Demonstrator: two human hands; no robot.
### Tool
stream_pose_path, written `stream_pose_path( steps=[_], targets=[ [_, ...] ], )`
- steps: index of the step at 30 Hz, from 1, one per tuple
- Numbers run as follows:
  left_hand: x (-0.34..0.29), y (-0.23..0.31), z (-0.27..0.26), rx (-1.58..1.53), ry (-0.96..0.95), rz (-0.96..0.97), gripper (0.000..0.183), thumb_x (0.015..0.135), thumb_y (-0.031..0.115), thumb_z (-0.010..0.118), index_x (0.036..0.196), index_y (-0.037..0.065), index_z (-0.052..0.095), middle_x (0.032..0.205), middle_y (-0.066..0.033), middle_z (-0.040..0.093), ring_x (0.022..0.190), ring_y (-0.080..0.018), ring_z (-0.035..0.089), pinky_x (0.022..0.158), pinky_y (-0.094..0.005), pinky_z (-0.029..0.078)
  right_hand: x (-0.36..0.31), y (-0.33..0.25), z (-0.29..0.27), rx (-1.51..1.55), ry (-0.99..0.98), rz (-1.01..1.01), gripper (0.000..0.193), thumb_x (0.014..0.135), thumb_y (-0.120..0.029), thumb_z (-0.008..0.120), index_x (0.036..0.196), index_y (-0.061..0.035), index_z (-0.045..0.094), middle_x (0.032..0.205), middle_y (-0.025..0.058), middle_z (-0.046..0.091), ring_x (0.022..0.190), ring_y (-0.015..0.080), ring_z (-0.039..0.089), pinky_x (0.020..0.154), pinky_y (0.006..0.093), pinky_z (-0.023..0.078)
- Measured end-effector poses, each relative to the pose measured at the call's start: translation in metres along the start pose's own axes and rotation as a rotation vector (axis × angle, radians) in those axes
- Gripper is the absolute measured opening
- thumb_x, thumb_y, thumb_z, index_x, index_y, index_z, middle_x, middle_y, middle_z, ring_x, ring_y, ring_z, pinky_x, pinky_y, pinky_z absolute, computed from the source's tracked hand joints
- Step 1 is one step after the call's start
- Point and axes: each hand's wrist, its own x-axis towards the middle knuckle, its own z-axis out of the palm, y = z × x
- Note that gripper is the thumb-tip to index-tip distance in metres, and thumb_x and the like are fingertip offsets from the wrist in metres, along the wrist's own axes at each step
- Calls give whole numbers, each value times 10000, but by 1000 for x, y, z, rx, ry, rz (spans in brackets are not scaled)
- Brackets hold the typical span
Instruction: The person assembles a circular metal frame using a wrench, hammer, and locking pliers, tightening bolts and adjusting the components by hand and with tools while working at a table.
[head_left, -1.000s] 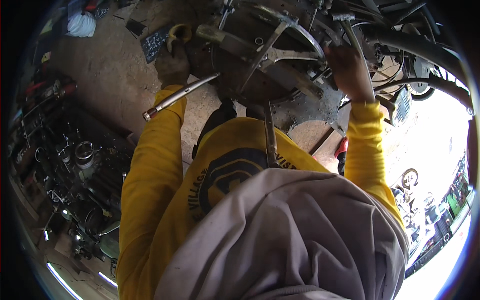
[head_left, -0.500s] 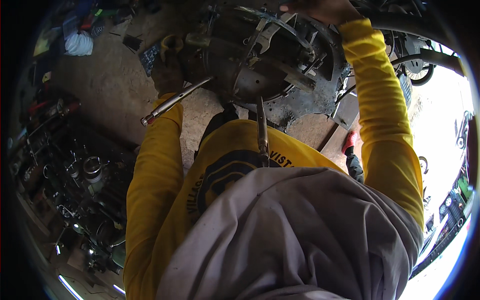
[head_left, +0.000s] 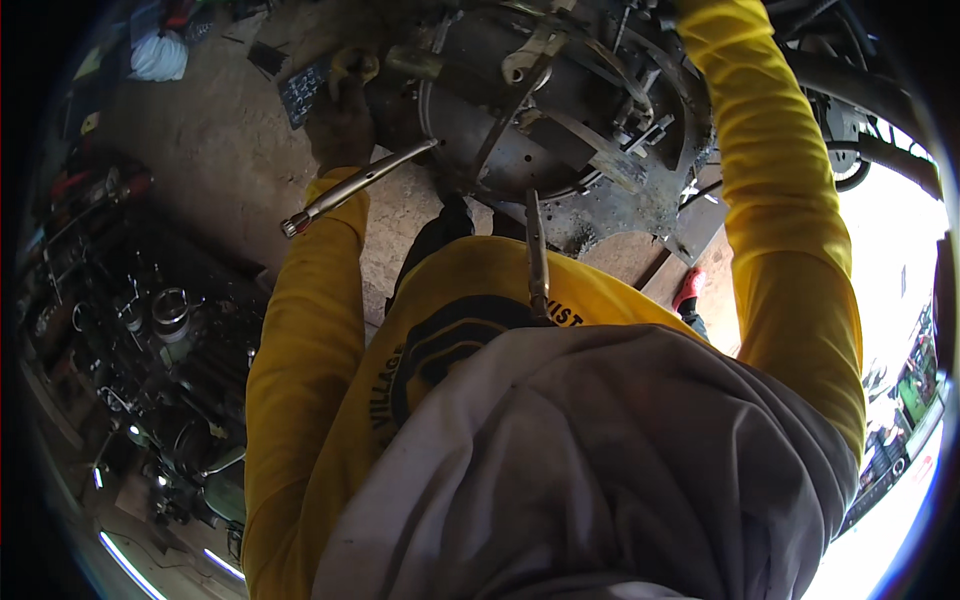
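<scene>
Work looks midway — left hand (head_left: 340, 125) grips long steel socket wrench (head_left: 355, 186) against round grimy metal housing (head_left: 560, 110); right hand out of view, unseated perhaps.

Shiny metal wrench (head_left: 360, 187), dull greasy metal housing (head_left: 560, 110) — rough concrete floor (head_left: 220, 170)

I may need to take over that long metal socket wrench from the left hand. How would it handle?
The socket wrench is a slim bare steel bar, so probably stiff and heavy for its size. Its round shaft might roll if set down. The left hand grips it amid greasy machinery, so it's perhaps slippery.
</scene>
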Motion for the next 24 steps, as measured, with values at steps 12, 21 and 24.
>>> stream_pose_path(
  steps=[12, 21, 24],
  targets=[
    [4, 0, 4, -339, -36, -284, 466, 910, 441, 536, 1037, 9, 657, 1035, -264, 661, 959, -461, 625, 830, -517, 481, 15, 14, 22, -1753, -55, -536, 262, 893, -265, 646, 752, -50, 690, 725, 144, 614, 735, 298, 614, 771, 456, 501],
    [3, 6, -3, -416, -28, -385, 487, 902, 467, 542, 1066, 25, 664, 1058, -271, 659, 993, -463, 622, 848, -516, 483, 16, 10, 28, -1672, -41, -118, 288, 950, -216, 540, 838, -24, 724, 879, 198, 676, 890, 363, 642, 853, 516, 490],
    [12, 26, -22, -522, -69, -539, 512, 897, 478, 544, 1122, 33, 661, 1077, -282, 653, 1019, -471, 613, 872, -518, 480, 42, 73, -32, -1232, -49, -204, 288, 921, -272, 581, 867, -32, 731, 945, 193, 682, 956, 328, 634, 864, 450, 488]
  ],
)
